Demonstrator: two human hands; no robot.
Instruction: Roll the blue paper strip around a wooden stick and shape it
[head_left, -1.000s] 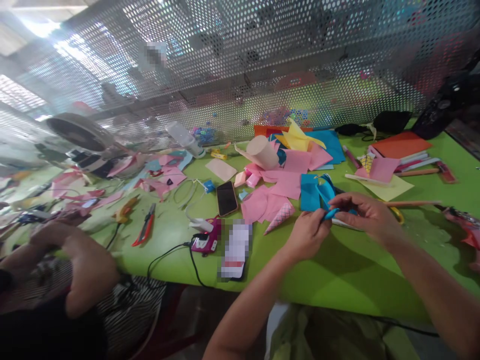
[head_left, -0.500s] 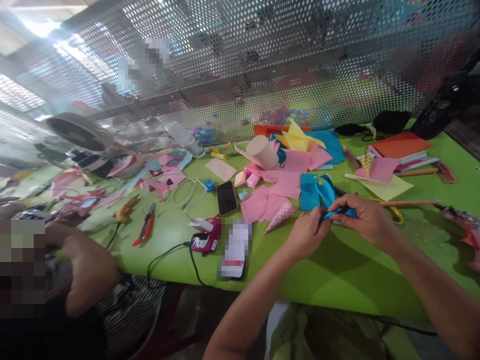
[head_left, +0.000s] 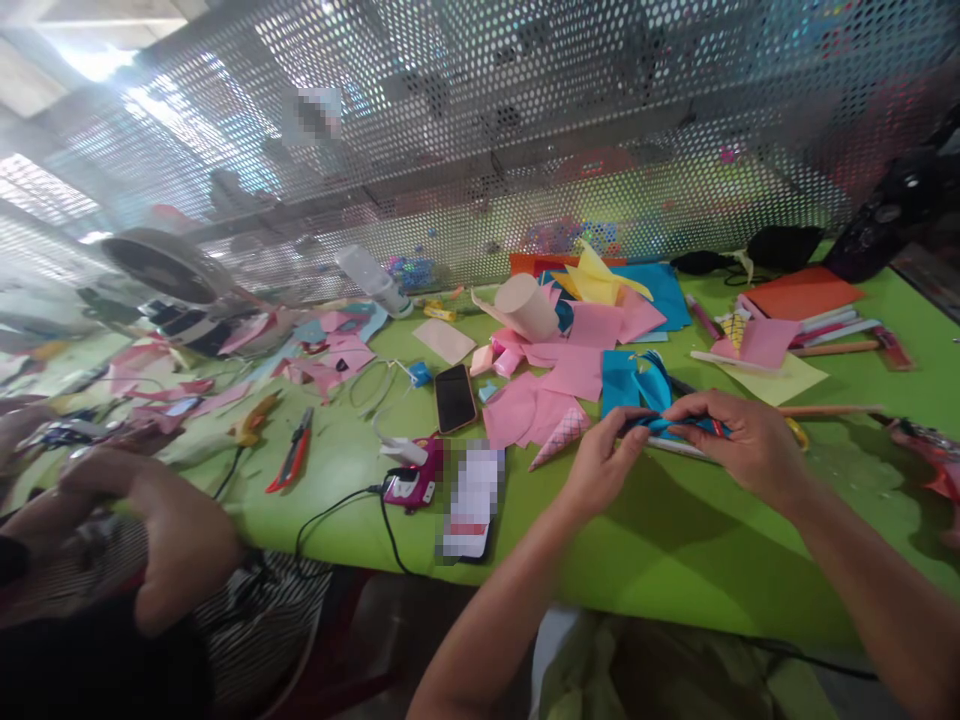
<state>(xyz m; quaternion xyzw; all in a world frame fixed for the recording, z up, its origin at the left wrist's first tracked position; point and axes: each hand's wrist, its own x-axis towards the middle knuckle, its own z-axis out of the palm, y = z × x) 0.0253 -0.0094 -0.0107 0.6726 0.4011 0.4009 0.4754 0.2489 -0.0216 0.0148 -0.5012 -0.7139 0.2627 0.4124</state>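
Between my two hands is a small folded piece of blue paper [head_left: 663, 426], just above the green table. My left hand [head_left: 611, 450] pinches its left end. On the other end, my right hand [head_left: 731, 435] grips with thumb and fingers, partly hiding it. Just behind lie a blue paper sheet [head_left: 616, 378] and a curled blue strip [head_left: 651, 382]. A pink paper cone with a crossed-line pattern [head_left: 561, 438] rests left of my left hand. Under and beyond my right hand, a pale stick and a wooden handle [head_left: 832, 410] show in part.
Pink paper pieces [head_left: 570, 360] and a paper cup-like roll [head_left: 525, 305] lie behind. Two phones [head_left: 455, 398], a magenta power strip [head_left: 416, 475] with cables and a red cutter [head_left: 291, 455] are to the left. A co-worker's arm [head_left: 172, 520] is at far left. Perforated metal mesh [head_left: 450, 150] stands behind.
My left hand has shifted slightly left and its fingers have opened out along the blue paper. My right hand has moved slightly right. The co-worker's arm at left has shifted a little.
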